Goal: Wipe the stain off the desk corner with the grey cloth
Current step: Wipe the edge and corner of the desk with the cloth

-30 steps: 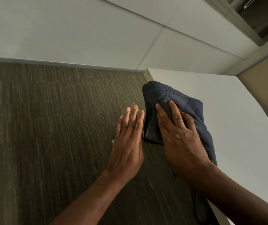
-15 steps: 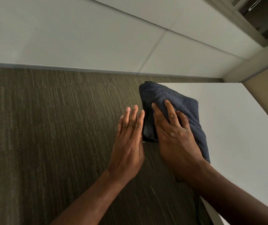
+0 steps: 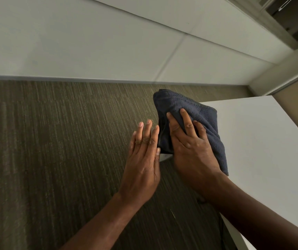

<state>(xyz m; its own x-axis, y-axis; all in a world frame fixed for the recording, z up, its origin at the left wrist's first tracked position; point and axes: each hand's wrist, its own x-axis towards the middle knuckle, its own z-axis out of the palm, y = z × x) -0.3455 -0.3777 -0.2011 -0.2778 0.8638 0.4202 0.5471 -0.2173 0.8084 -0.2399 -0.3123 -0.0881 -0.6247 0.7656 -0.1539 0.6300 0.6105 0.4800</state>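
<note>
1. Striped carpet (image 3: 54,150) fills the left of my view.
2. White desk (image 3: 261,150), right; its corner lies under the cloth.
3. Grey cloth (image 3: 198,112), bunched, drapes that corner.
4. Right hand (image 3: 191,147) — fingers spread, pressing the cloth down.
5. Left hand (image 3: 142,159) — flat, holding nothing, beside the desk edge.

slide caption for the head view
Right hand presses the grey cloth over the corner of the desk, left hand flat beside it.

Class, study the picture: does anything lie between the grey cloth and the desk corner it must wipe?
Nothing visible does. The cloth drapes over the desk corner, with the right hand pressing on top of it. The left hand lies flat beside the cloth, not under it.
</note>
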